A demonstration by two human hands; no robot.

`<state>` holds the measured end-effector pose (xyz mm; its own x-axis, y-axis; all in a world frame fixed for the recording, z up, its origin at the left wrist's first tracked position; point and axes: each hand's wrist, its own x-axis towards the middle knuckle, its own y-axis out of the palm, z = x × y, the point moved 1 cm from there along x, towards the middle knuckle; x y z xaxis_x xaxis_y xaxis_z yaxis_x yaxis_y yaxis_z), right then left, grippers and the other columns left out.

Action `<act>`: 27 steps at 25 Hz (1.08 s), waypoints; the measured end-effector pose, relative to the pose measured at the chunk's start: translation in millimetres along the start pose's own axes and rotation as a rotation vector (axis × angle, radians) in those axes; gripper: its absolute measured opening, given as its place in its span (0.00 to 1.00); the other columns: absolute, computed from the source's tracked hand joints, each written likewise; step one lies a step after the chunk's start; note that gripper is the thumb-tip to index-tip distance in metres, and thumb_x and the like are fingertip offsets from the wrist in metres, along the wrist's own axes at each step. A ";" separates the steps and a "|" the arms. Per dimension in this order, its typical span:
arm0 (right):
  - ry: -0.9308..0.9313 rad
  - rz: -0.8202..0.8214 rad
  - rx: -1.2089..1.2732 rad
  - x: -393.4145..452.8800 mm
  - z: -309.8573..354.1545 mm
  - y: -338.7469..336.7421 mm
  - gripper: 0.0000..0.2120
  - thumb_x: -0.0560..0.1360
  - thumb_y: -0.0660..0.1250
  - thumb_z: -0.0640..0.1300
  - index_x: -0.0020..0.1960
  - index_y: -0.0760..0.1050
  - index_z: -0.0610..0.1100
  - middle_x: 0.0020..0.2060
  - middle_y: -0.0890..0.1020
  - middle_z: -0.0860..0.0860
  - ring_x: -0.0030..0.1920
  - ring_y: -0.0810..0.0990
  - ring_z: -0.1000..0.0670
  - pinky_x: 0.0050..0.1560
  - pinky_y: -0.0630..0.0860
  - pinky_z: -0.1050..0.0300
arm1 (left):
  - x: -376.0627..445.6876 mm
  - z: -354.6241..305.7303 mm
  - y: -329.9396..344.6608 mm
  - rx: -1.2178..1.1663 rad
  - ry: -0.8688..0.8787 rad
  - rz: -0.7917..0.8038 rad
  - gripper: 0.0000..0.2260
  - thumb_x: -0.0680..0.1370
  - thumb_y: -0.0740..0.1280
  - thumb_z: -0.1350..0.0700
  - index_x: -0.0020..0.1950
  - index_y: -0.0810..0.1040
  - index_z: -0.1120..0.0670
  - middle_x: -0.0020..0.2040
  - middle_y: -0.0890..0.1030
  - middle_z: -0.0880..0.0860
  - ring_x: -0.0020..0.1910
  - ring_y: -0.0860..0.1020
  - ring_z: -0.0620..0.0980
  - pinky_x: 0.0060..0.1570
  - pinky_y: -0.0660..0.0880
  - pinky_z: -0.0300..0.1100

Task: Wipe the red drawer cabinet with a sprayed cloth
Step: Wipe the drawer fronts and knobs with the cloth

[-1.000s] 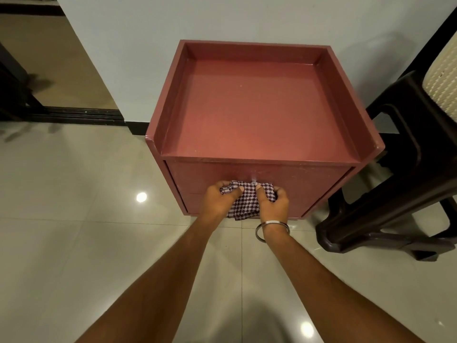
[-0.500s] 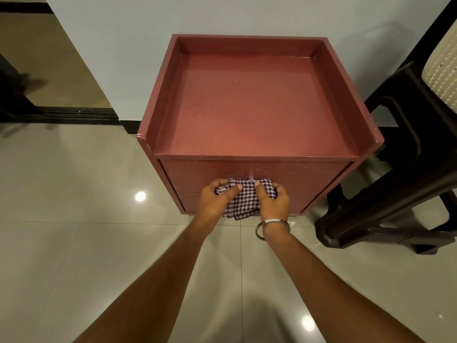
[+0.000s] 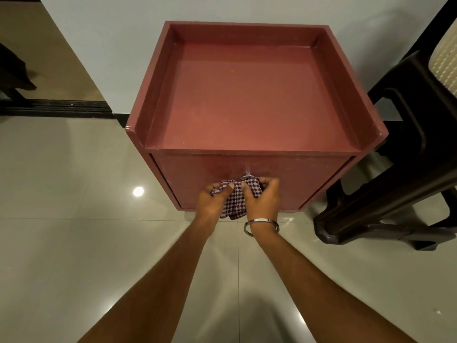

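The red drawer cabinet (image 3: 249, 95) stands against a white wall, with a raised rim round its flat top. A checked purple-and-white cloth (image 3: 234, 201) is bunched against the drawer front, just under a small metal knob (image 3: 247, 176). My left hand (image 3: 213, 201) grips the cloth's left side. My right hand (image 3: 262, 197), with a metal bangle on its wrist, grips the right side. Both hands press the cloth against the drawer front, and part of the cloth is hidden under the fingers.
A dark plastic chair (image 3: 405, 154) with a woven cream back stands close on the cabinet's right. Glossy beige floor tiles (image 3: 74, 243) spread to the left and below. A dark door track (image 3: 57, 107) runs along the floor at the far left.
The view has shifted a little, so the cabinet sits higher in the frame. Both hands stay on the cloth at the drawer front, and the knob now shows above it.
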<state>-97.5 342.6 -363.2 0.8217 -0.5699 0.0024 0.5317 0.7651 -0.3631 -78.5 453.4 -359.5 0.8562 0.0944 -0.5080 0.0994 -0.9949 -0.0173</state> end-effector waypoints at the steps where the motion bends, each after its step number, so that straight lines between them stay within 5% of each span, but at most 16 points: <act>1: 0.066 -0.004 0.047 1.9 -8.6 1.0 0.17 0.71 0.73 0.43 0.53 0.69 0.39 0.46 0.75 0.50 0.46 0.76 0.51 0.49 0.76 0.57 | 2.0 0.2 -1.1 0.033 0.040 0.021 0.10 0.75 0.71 0.53 0.53 0.76 0.53 0.43 0.79 0.46 0.39 0.78 0.41 0.27 0.74 0.29; 5: 0.158 0.046 0.131 24.4 -30.1 8.0 0.16 0.69 0.74 0.39 0.48 0.68 0.45 0.46 0.79 0.44 0.47 0.80 0.45 0.52 0.78 0.44 | 9.2 4.5 -1.9 0.072 0.112 0.062 0.13 0.74 0.72 0.56 0.57 0.76 0.56 0.45 0.80 0.47 0.39 0.79 0.40 0.28 0.74 0.28; 11: 0.216 0.117 0.234 1.0 -67.8 -7.6 0.15 0.70 0.73 0.40 0.50 0.69 0.43 0.45 0.79 0.48 0.47 0.79 0.49 0.41 0.77 0.70 | 17.1 39.3 -2.4 0.151 0.066 0.111 0.18 0.71 0.75 0.58 0.58 0.76 0.54 0.48 0.81 0.47 0.43 0.79 0.41 0.37 0.79 0.33; 14: 0.301 0.180 0.206 -14.9 -103.2 -9.3 0.17 0.70 0.73 0.39 0.56 0.73 0.41 0.52 0.79 0.45 0.52 0.79 0.47 0.45 0.76 0.65 | 21.4 68.2 -4.4 0.308 0.053 0.181 0.21 0.70 0.76 0.60 0.60 0.76 0.54 0.53 0.80 0.50 0.48 0.79 0.46 0.45 0.79 0.39; 18: 0.354 0.351 0.088 -18.8 -122.8 -4.9 0.18 0.69 0.74 0.38 0.57 0.75 0.39 0.50 0.80 0.45 0.49 0.79 0.48 0.40 0.76 0.68 | 32.5 89.8 -7.5 0.428 0.064 0.160 0.17 0.70 0.75 0.61 0.56 0.76 0.53 0.51 0.78 0.48 0.49 0.77 0.47 0.39 0.74 0.33; 24: 0.314 0.273 -0.017 -5.9 -143.1 14.9 0.09 0.68 0.73 0.34 0.47 0.76 0.37 0.40 0.79 0.47 0.42 0.77 0.48 0.32 0.72 0.73 | 53.3 110.8 -2.6 0.498 0.215 0.170 0.14 0.71 0.73 0.66 0.53 0.77 0.55 0.46 0.79 0.47 0.43 0.77 0.40 0.37 0.75 0.26; 27: 0.253 0.200 0.020 6.5 -152.3 25.1 0.10 0.69 0.73 0.37 0.48 0.76 0.38 0.41 0.80 0.46 0.42 0.78 0.49 0.33 0.73 0.75 | 64.0 114.4 8.4 0.392 0.252 0.120 0.13 0.71 0.71 0.68 0.51 0.76 0.54 0.44 0.80 0.47 0.43 0.79 0.44 0.40 0.77 0.31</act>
<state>-110.1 312.4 -514.2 0.8346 -0.4618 -0.3003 0.3705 0.8740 -0.3144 -80.9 447.1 -490.7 0.9509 -0.0646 -0.3027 -0.1650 -0.9332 -0.3193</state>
